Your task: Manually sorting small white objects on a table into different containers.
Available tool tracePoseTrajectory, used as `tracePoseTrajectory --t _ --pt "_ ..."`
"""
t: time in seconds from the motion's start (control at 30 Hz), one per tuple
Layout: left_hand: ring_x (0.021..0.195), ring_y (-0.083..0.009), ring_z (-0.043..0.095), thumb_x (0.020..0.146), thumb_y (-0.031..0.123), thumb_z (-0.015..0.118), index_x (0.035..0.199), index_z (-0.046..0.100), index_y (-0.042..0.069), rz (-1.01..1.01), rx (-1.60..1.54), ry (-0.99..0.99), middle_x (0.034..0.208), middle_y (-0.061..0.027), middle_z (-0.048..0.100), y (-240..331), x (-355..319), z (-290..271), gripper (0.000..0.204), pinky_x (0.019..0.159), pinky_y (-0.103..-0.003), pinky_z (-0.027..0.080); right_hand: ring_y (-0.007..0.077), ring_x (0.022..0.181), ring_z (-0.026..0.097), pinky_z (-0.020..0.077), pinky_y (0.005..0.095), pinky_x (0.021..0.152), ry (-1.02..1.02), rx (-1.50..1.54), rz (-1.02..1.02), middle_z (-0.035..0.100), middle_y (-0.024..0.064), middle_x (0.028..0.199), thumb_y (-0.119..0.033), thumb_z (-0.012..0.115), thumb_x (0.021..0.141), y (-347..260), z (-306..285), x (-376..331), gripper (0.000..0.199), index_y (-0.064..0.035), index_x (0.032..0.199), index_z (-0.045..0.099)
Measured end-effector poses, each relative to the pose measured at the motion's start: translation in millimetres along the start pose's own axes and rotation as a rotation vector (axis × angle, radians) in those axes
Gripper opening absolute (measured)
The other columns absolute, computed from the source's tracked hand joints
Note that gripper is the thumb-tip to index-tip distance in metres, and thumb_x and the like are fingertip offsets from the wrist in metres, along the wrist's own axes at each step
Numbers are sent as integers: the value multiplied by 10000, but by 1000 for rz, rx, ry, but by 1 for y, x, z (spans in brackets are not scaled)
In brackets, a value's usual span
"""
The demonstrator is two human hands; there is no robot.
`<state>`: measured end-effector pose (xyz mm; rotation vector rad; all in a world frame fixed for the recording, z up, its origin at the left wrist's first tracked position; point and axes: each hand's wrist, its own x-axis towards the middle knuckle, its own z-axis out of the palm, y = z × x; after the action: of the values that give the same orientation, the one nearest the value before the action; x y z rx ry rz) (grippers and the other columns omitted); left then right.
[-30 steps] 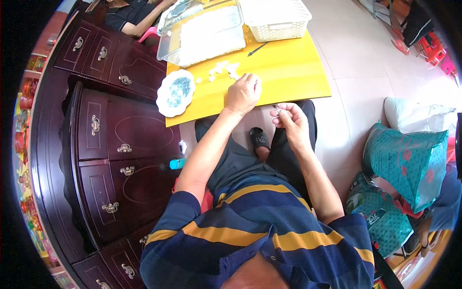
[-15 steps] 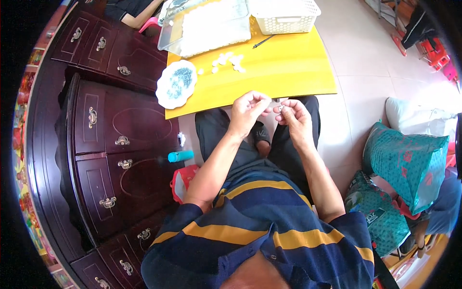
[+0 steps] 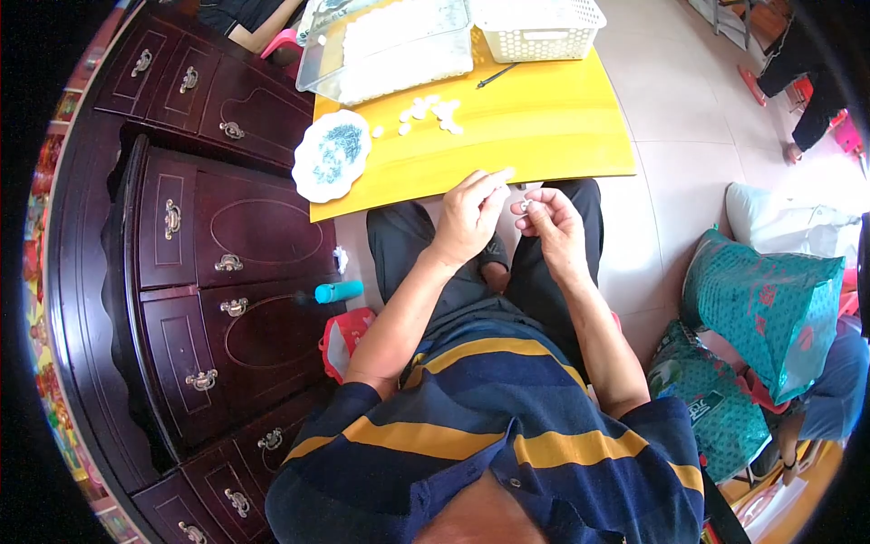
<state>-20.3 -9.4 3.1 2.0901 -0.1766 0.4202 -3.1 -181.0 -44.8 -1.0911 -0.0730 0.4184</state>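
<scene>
My right hand (image 3: 558, 231) pinches a small white ring-shaped piece (image 3: 526, 207) between thumb and fingers, over my lap near the table's front edge. Close beside it, apart from it, my left hand (image 3: 471, 216) has its fingers drawn together and pointing to the table edge; whatever lies between its fingertips is too small and bright to make out. On the yellow table (image 3: 544, 118) lie several small white pieces (image 3: 446, 113). A white scalloped plate (image 3: 308, 177) at the left corner holds many small dark, thin pieces (image 3: 340, 150).
A clear plastic bin (image 3: 317, 77) of white pieces stands at the table's back, beside a white perforated basket (image 3: 539, 43). A thin black tool (image 3: 497, 76) lies before them. Dark wooden drawers (image 3: 245, 218) line the left; teal bags (image 3: 761, 308) stand right. Other people are nearby.
My left hand's fingers have straightened and moved slightly apart from my right hand. The right hand keeps the white piece. At the far right, a person's leg has moved further into view.
</scene>
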Motion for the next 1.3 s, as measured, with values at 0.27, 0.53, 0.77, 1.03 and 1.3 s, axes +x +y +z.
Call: tracePoseTrajectory --t 0.27,0.53,0.77,1.03,1.3 --pt "738 -111 661 908 -17 656 1092 667 -4 -117 -233 -74 894 -58 688 9 0 1 184 658 -245 538 83 808 636 522 215 736 -3 -28 -39 706 53 990 -146 550 1046 2 0 0 147 -49 1150 587" --pt "776 -118 684 920 -27 633 1026 688 -23 9 -97 -74 913 -78 708 7 4 -1 121 692 -241 549 69 793 616 496 197 736 -11 -35 -43 695 22 977 -92 565 1024 -2 4 -2 144 -26 1149 592" --pt "762 -116 670 924 -20 623 1011 694 -28 -82 -227 -105 912 -67 708 6 3 1 113 677 -246 536 76 803 621 510 208 750 -2 -63 -31 691 31 976 -71 571 1016 -3 5 -4 137 -12 1136 599" --pt "767 -165 686 908 3 643 996 703 -27 -99 -170 -143 882 -102 709 9 9 -4 111 694 -276 534 85 803 633 525 213 752 -8 -37 12 698 49 982 -55 570 1008 -9 7 -4 137 12 1124 600" --pt "837 -165 682 893 5 649 983 732 -23 -78 -106 -198 921 -99 727 3 9 0 125 753 -274 536 79 788 642 525 207 731 -8 43 13 702 40 979 -75 579 1008 -7 6 -4 157 0 1145 593"
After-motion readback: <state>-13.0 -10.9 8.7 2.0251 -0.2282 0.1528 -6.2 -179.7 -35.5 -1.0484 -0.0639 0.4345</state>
